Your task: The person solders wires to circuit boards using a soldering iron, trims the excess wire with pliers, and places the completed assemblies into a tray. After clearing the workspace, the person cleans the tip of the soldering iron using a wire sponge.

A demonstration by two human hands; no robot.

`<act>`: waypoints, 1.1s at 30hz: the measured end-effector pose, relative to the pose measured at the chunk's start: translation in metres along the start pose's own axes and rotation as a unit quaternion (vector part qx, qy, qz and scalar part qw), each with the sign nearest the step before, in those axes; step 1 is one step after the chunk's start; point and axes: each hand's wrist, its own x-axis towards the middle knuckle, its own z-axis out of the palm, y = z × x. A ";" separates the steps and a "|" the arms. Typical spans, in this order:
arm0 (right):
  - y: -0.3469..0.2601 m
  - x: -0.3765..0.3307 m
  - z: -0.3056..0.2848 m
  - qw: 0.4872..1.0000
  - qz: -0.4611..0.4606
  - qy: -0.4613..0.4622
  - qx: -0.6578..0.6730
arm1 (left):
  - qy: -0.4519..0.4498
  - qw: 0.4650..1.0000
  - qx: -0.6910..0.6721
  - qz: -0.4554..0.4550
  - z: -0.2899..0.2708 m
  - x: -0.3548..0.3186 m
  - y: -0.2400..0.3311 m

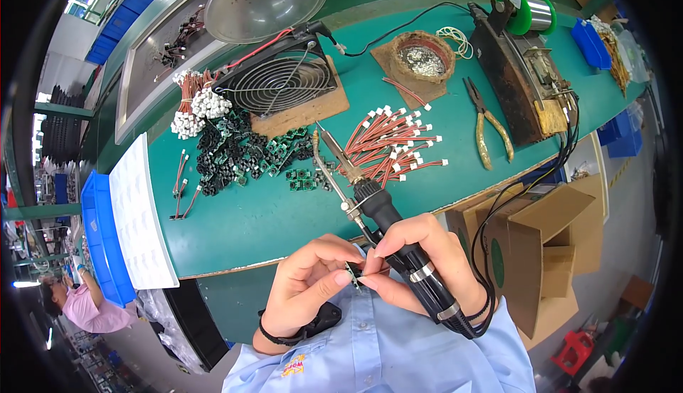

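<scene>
The left hand (306,273) pinched a small green board (353,275); the curled right hand (440,259) held a cylindrical black soldering iron (383,211), long axis diagonal, metal tip (328,137) pointing far and left.

Benchtop (235,229) is showing green. Fan guard (281,88) is making dark concentric rings. Wire leads (377,137) are running red (white connectors (445,162)). Soldering-iron handle (382,211) is gleaming black; the person's shirt (420,357) is showing pale blue.

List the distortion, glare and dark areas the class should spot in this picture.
In the head view, the green table has a bowed front edge and the corners go black; also in the head view, the grey hood shows glare, while the soldering iron looks fairly sharp.
</scene>
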 end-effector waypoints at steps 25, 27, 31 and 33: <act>0.001 -0.002 -0.004 0.999 -0.027 0.010 -0.018 | 0.011 0.999 0.044 0.025 0.007 0.002 -0.001; 0.001 -0.002 -0.004 0.999 -0.035 0.018 -0.038 | 0.023 0.997 0.069 0.032 0.009 0.001 0.000; 0.000 -0.006 -0.002 0.995 -0.041 0.043 -0.077 | 0.067 0.984 0.154 0.066 0.016 0.003 -0.001; 0.001 -0.006 0.000 0.993 -0.043 0.052 -0.093 | 0.107 0.962 0.226 0.105 0.019 0.004 -0.002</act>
